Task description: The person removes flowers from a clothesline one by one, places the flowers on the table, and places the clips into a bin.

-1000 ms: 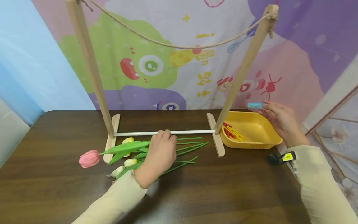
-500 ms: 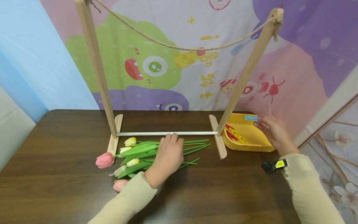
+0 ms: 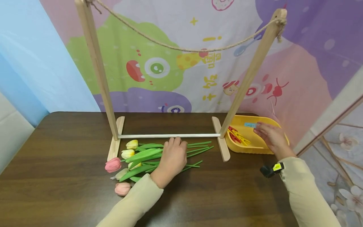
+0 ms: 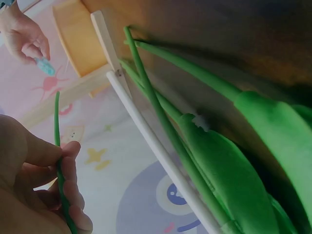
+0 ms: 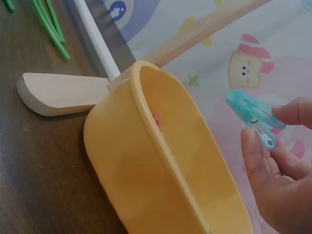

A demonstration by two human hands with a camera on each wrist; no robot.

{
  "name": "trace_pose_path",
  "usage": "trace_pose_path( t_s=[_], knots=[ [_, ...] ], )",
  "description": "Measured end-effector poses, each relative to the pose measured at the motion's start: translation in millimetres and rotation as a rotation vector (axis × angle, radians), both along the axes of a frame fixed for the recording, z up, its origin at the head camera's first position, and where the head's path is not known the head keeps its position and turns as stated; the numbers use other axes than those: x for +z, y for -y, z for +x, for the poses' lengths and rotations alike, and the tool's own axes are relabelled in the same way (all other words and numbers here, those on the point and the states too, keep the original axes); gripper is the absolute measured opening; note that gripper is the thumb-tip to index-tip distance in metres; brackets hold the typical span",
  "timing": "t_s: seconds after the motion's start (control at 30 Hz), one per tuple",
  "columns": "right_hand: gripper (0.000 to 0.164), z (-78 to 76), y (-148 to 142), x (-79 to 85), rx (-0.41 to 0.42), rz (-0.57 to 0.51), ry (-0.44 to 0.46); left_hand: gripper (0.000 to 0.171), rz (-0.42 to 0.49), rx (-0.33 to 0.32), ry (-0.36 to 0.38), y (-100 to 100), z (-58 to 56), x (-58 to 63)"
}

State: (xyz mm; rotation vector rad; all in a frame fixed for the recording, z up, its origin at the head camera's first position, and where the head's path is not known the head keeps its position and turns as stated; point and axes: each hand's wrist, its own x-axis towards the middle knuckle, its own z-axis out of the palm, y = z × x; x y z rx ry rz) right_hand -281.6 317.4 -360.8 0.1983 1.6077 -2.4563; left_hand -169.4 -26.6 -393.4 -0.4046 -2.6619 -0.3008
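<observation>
My left hand is above the bunch of artificial tulips and grips one green stem between thumb and fingers. That stem appears to belong to the pink tulip at the left of the bunch. Below it on the table lie more tulips, with a yellow one, a white one and a paler pink one. Over the yellow basin, my right hand pinches a light blue clothespin by its handle ends, between thumb and fingers.
A wooden frame stands behind the flowers, with a left post, a right post and a white bottom bar. A slack rope joins the post tops. Red and yellow clothespins lie in the basin.
My right hand has come down and left with the clothespin, now over the basin. My left hand has shifted slightly right, and the pink tulip has moved right with it.
</observation>
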Motion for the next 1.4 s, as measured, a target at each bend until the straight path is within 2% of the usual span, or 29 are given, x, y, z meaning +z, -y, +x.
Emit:
trace_pose_path(
  t_s=[0.4, 0.8, 1.13, 1.17, 1.33, 1.4],
  knots=[
    [0.019, -1.4, -3, -3.8, -0.009, -0.006, 0.033, 0.008, 0.017, 0.002, 0.059, -1, -2.0, -5.7],
    [0.019, 0.4, -1, -9.5, 0.006, 0.038, -0.004, 0.005, 0.028, 0.027, 0.099, 0, -2.7, -7.0],
    [0.010, -0.2, -1, -9.9, -0.017, 0.174, 0.039, 0.007, 0.062, 0.031, 0.151, 1, -3.0, -10.5],
    [0.015, -0.3, 0, -9.7, -0.016, 0.184, 0.042, 0.007, 0.065, 0.029, 0.154, 1, -2.9, -10.4],
    [0.065, -1.5, 1, -10.7, -0.021, 0.293, 0.069, 0.007, 0.065, 0.028, 0.169, 1, -3.2, -12.1],
    [0.071, -2.3, 2, -12.5, -0.025, 0.388, 0.074, 0.006, 0.057, 0.033, 0.177, 1, -3.6, -13.7]
  ],
)
